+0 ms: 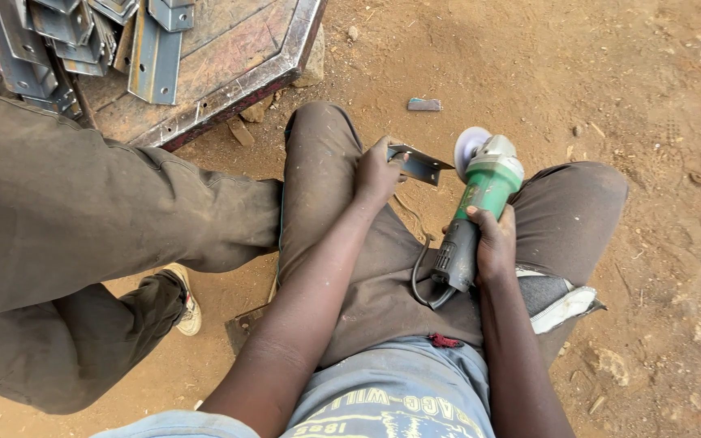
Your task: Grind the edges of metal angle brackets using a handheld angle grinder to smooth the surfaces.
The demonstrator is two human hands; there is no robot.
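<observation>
Fingers of left hand (pixel 377 172) clamp metal bracket (pixel 417 163); right hand (pixel 492 239) grips green grinder (pixel 478 212) just beside it.

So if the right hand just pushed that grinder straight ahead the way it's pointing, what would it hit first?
Probably bare dirt ground. The right hand aims the green grinder forward, its disc passing just right of the metal bracket; depth is unclear.

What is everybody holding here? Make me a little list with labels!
left hand: left hand grips a bent metal bracket over the knee
right hand: right hand holds a green angle grinder, disc close to the bracket
ground: bare dirt
nearby: another person's leg at left; a metal table with a stack of brackets
</observation>
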